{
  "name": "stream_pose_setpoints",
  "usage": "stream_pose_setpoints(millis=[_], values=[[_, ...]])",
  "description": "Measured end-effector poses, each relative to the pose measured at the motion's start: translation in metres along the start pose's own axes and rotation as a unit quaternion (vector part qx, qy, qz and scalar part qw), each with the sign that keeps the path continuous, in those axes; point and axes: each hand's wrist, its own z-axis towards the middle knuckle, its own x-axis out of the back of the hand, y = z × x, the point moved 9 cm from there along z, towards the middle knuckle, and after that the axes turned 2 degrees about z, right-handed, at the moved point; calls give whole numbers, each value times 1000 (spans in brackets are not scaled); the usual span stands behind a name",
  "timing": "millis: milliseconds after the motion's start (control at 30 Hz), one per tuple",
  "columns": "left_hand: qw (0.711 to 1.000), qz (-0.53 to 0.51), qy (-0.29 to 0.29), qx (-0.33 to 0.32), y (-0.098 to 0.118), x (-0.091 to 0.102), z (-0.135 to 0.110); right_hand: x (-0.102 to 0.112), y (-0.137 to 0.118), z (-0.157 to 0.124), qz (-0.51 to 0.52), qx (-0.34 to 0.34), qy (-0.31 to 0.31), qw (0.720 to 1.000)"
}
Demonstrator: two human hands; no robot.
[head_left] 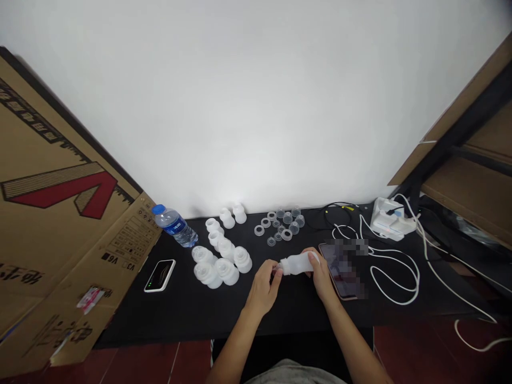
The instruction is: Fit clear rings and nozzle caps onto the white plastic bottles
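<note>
A white baby bottle (296, 264) lies sideways between my two hands above the black table. My right hand (318, 272) wraps round its base end. At the neck end, my left hand (267, 280) has its fingers closed on a clear nipple (277, 268), partly hidden by the fingers. Left of my hands stand several white bottles, some topped with clear parts, such as the capped bottle (227, 271), and some open, such as the open bottle (227, 217). Beyond my hands lie loose clear rings (286, 234) and clear domed caps (294, 228).
A water bottle (176, 226) leans at the back left, near a white device (160, 276) and a large cardboard box (132, 250). On the right are a phone (340, 272), white cables (394, 256) and a white power strip (390, 218). A wall (256, 106) borders the table's back.
</note>
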Motion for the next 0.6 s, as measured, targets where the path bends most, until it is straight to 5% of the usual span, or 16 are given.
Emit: stream_pose_setpoints(millis=[400,600], values=[[1000,-9,14,-14,10,1,4,15,5,3,-106,59,64,991],[998,-36,43,-1,3,6,2,6,8,4,-39,18,12,999]])
